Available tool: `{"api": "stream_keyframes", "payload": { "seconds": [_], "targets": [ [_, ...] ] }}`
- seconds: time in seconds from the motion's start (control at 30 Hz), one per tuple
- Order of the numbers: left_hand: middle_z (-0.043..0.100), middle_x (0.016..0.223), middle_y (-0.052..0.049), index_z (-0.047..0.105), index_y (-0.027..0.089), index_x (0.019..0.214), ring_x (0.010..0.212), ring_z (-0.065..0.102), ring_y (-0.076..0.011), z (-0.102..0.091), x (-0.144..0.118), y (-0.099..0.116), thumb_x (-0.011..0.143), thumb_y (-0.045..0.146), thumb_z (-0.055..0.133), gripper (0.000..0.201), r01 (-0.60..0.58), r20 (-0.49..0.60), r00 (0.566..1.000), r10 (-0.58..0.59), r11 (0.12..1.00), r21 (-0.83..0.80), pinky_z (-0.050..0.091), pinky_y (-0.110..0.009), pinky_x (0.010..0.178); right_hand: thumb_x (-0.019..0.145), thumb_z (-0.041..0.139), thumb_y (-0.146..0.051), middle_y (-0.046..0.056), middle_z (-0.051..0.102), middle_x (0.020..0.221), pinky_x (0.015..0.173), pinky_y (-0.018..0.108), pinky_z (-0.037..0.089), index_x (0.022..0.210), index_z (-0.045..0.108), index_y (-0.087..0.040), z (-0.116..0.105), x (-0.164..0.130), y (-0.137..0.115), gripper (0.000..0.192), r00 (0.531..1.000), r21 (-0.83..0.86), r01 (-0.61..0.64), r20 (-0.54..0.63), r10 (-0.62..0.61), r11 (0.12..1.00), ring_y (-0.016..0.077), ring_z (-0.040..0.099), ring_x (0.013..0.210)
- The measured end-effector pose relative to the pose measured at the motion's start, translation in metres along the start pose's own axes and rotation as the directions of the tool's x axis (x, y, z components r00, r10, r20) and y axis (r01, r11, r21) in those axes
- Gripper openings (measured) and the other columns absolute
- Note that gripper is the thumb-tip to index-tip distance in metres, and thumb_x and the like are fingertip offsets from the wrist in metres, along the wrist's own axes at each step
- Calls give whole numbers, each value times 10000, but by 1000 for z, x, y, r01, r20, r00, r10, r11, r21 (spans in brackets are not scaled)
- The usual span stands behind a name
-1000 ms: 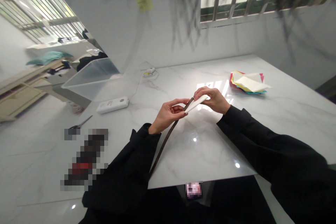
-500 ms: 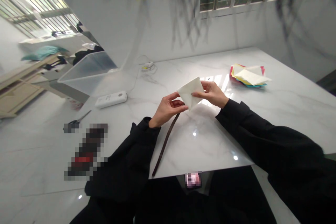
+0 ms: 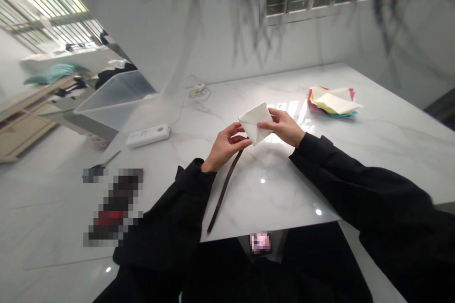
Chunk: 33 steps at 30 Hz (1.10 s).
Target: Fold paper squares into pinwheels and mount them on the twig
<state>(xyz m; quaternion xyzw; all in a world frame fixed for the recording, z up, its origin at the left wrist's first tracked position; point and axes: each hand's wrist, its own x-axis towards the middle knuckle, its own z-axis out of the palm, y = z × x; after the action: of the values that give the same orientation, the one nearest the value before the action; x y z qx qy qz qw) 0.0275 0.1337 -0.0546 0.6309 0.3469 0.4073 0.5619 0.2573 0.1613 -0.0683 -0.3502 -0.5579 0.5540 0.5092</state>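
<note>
A folded white paper (image 3: 256,122) is held up above the white marble table (image 3: 355,151) between both hands. My left hand (image 3: 224,147) pinches its lower left edge with thumb and fingers. My right hand (image 3: 284,126) grips its right side, thumb on the face. A dark brown strip (image 3: 224,190) lies on the table just under my left hand and runs down to the near table edge. Black sleeves cover both arms.
A stack of coloured paper sheets (image 3: 333,102) lies at the far right. A white power bank (image 3: 148,135) and a clear plastic box (image 3: 121,99) sit at the left, scissors (image 3: 101,165) beyond the table's left edge. A cable with a small plug (image 3: 197,90) lies near the wall.
The paper was edge-on and low beside the strip a second ago. Both hands have lifted and turned it, so its flat face shows now. The strip stays on the table.
</note>
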Motion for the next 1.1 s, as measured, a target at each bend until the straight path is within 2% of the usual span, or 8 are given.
{"api": "stream_keyframes", "payload": {
  "seconds": [0.2, 0.33, 0.5, 0.67, 0.9, 1.1],
  "targets": [
    [740, 1018, -81, 743, 164, 1211, 772, 654, -149, -3, 1, -1, 807, 477, 842, 521, 56, -82, 995, -49, 995, 84, 541, -314, 774, 618, 940, -402, 34, 754, 906, 761, 364, 568, 1039, 660, -195, -13, 5, 0, 547, 995, 62, -50, -86, 55, 997, 220, 705, 824],
    [747, 886, -80, 801, 148, 1058, 736, 623, -153, -5, 1, 0, 808, 523, 827, 452, 115, -69, 992, -105, 979, 166, 516, -303, 736, 597, 940, -400, 22, 745, 878, 723, 353, 558, 1008, 639, -206, -19, 7, 1, 545, 990, 67, -65, -124, 73, 996, 207, 691, 775],
    [764, 881, -90, 809, 156, 935, 709, 613, -150, -10, 1, 1, 812, 511, 818, 376, 180, -34, 984, -177, 963, 198, 491, -291, 697, 600, 936, -387, 19, 743, 876, 707, 341, 551, 1019, 637, -207, -21, 8, 2, 545, 989, 65, -88, -113, 95, 994, 195, 681, 756],
    [752, 883, -81, 814, 165, 990, 682, 584, -138, -13, 0, 1, 838, 479, 787, 350, 203, 20, 977, -212, 957, 208, 429, -269, 622, 601, 933, -396, 19, 741, 888, 729, 362, 570, 1033, 640, -212, -22, 8, 2, 553, 989, 56, -84, -117, 90, 995, 209, 692, 788],
    [709, 857, -56, 805, 187, 1051, 672, 578, -125, -19, 3, -10, 820, 447, 804, 349, 255, 81, 961, -264, 961, 109, 388, -255, 584, 631, 923, -395, 36, 749, 925, 711, 348, 576, 1041, 660, -207, -21, 8, 3, 522, 986, 29, -96, -137, 100, 995, 211, 701, 802],
    [662, 807, -33, 790, 154, 1022, 676, 559, -108, -16, 3, -10, 779, 416, 853, 362, 279, 38, 960, -279, 960, -16, 439, -254, 638, 663, 915, -495, 67, 758, 1017, 805, 401, 589, 1106, 644, -217, -23, 9, 7, 590, 987, 2, -85, -136, 84, 996, 242, 713, 934]
  ]
}}
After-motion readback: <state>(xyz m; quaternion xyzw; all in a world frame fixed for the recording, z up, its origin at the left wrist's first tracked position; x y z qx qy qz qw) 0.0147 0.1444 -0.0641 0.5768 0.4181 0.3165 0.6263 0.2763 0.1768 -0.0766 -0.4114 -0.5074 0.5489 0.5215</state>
